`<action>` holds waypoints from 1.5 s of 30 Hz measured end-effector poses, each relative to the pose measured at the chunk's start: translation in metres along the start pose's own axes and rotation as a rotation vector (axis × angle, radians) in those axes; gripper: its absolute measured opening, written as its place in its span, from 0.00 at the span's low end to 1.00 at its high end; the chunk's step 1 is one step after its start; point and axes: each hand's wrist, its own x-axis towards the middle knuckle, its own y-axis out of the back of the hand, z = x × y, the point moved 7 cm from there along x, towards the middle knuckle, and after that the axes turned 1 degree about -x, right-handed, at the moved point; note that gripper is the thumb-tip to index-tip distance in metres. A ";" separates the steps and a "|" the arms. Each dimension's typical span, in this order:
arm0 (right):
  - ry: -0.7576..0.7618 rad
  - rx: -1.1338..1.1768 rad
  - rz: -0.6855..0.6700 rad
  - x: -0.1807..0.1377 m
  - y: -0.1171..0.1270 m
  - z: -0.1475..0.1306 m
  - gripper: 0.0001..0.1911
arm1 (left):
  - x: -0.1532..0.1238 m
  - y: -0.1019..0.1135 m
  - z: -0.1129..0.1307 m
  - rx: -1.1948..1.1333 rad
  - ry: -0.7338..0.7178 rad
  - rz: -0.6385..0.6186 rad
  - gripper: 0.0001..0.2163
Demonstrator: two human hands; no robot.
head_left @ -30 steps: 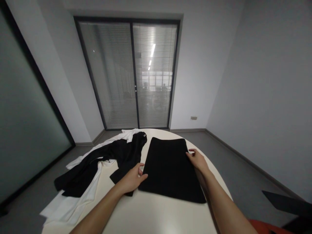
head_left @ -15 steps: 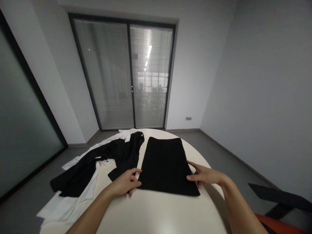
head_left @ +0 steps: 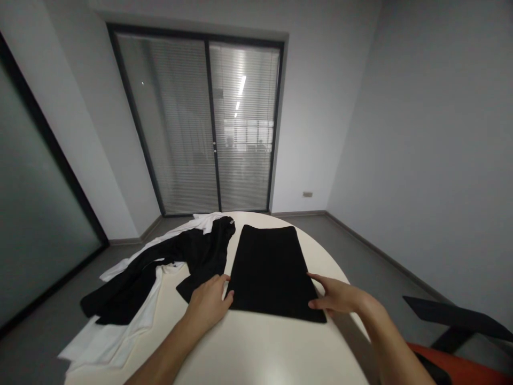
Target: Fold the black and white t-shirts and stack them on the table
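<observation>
Pale grey walls (head_left: pixel 417 133) enclose a dim room, with a wide, dark-framed glass partition (head_left: pixel 182 125) straight ahead, covered by fine horizontal blinds. In front of it is a smooth, cream-coloured surface (head_left: pixel 256 350) with a rounded far edge. At lower right, partly in view, is a chair with a red seat (head_left: pixel 465 369) and a black armrest (head_left: pixel 457 315). Along the left side of the surface lie loose white fabric garments (head_left: pixel 94 342), with a crumpled black fabric garment (head_left: pixel 206 248) spread over them. Just right of these, near the middle, a flat black fabric piece (head_left: pixel 272 270) lies squared out, narrower at its far end. The person's left hand (head_left: pixel 210 302) is at its left edge near the close corner, thumb and forefinger apart; the right hand (head_left: pixel 336 295) is at the opposite edge, thumb and fingers spread apart. A small rectangular wall plate (head_left: pixel 307 194) sits low beyond.
</observation>
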 end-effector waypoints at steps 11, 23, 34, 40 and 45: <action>0.565 -0.220 0.131 0.013 -0.045 -0.128 0.44 | -0.009 -0.047 0.021 -0.006 -0.449 -0.189 0.33; 0.579 -0.196 0.100 0.009 -0.054 -0.115 0.48 | -0.008 -0.011 0.031 0.029 -0.627 -0.090 0.21; 0.721 -0.209 0.183 -0.024 -0.043 -0.141 0.21 | -0.006 0.004 0.031 0.020 -0.541 -0.077 0.12; 0.724 -0.137 -0.149 -0.027 -0.064 -0.146 0.14 | -0.021 0.009 0.039 -0.041 -0.495 -0.287 0.07; 0.646 -0.010 -0.272 0.000 -0.041 -0.145 0.20 | -0.018 0.010 0.045 -0.123 -0.524 -0.191 0.10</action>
